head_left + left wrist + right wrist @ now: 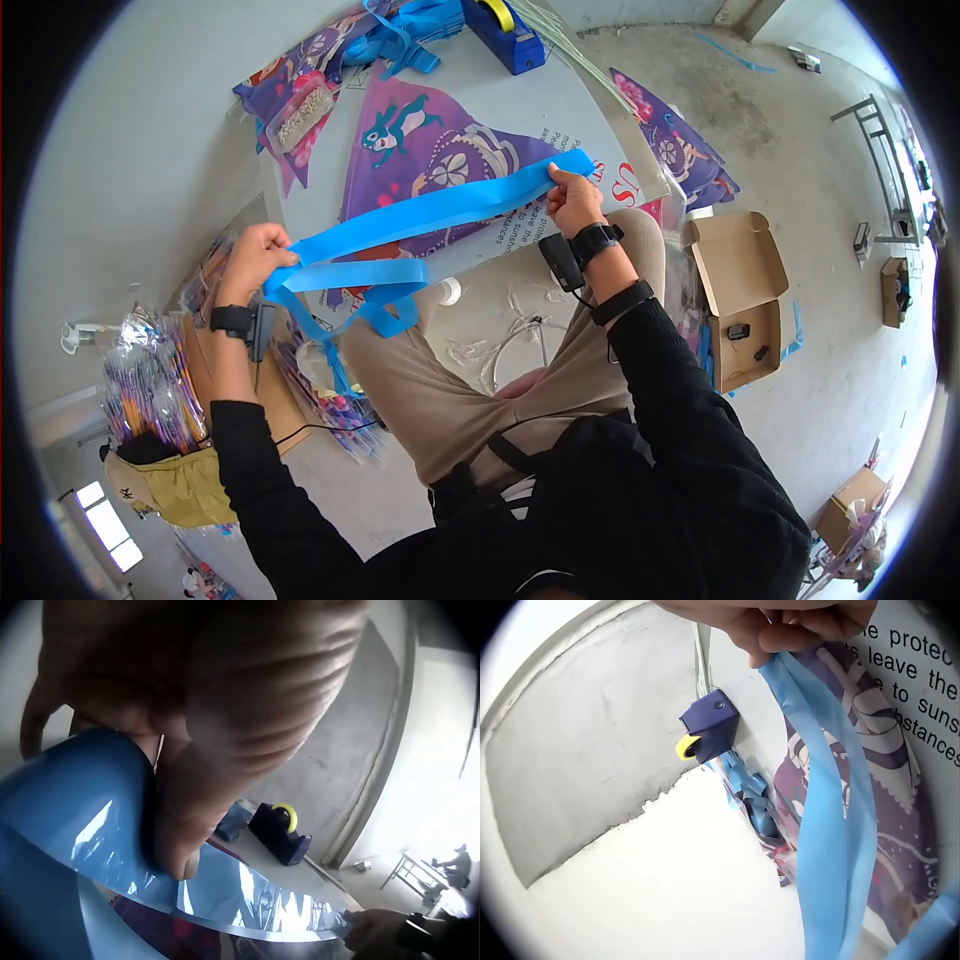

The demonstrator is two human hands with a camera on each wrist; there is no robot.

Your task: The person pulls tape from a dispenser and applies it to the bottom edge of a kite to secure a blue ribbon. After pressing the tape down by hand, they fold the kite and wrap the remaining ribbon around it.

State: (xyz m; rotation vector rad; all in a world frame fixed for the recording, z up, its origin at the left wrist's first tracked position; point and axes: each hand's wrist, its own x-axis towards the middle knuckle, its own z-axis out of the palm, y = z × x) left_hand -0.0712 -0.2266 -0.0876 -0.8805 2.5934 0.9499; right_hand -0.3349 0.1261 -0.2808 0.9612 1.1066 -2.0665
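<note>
A long, glossy blue plastic strip (430, 212) stretches between the two hands, over the person's lap and the board's near edge. At its left end, my left hand (257, 258) pinches it between thumb and fingers; more of the strip hangs below that hand in loose folds. My right hand (575, 200) pinches the strip near its other end, with a short piece sticking out past the fingers. In the right wrist view the strip (821, 817) runs away from the fingers in two layers. Beneath it lies a purple printed sheet (480, 150) with a cartoon figure.
A blue tape dispenser (515, 45) with a yellow core stands at the board's far edge, beside a heap of blue strips (410, 25). A plastic box of small pale pieces (302, 118) is at the left. An open cardboard box (740, 245) lies on the floor at right.
</note>
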